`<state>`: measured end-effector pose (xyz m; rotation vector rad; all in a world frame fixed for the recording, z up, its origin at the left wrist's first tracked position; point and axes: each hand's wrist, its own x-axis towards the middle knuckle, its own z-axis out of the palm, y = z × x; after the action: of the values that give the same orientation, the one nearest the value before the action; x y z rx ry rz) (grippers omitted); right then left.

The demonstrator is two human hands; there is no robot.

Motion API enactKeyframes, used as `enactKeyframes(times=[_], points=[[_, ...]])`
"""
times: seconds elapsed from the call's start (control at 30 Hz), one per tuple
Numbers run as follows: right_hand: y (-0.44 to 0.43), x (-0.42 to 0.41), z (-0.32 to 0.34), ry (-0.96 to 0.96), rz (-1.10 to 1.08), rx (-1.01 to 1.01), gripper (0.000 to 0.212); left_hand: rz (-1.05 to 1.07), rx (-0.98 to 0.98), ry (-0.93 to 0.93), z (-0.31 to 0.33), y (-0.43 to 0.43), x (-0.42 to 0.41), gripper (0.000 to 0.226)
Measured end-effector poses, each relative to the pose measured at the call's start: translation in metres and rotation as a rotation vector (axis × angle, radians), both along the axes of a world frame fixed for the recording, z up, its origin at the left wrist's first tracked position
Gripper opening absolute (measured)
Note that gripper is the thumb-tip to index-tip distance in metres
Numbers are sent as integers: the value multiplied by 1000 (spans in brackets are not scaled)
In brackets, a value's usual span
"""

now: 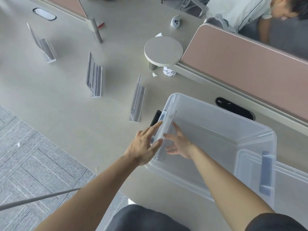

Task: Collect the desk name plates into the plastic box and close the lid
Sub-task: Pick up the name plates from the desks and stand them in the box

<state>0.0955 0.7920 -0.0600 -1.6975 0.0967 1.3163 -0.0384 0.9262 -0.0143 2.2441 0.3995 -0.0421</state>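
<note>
both hands (145,147) on name plate (164,135)

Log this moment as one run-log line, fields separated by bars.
stage: loading box | left hand and right hand: holding name plate at plastic box edge | on desk: three plates | lid: off

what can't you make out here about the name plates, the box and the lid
Head view, the only one:
- Print on the three name plates standing on the desk: too small and blurred.
- Grip on the clear plate at the plastic box wall: left hand and right hand are motion-blurred.
- Lid: cut off by the right edge.
</note>
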Motion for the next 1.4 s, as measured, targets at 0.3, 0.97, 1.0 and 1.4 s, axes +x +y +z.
enactKeyframes(times=[0.3,0.97,1.0,1.4], points=[[0,0,-1,-26,-39,-15,88,-1,-17,41,5,0,0,58],[-150,-98,185,-906,-165,-498,26,-329,24,-152,86,-83,7,42],[-168,-115,191,-890,-229,-521,24,-390,1,-156,89,-97,3,40],[-408,-315,231,-822,-726,-877,32,-982,-37,-153,123,-336,-59,31]])
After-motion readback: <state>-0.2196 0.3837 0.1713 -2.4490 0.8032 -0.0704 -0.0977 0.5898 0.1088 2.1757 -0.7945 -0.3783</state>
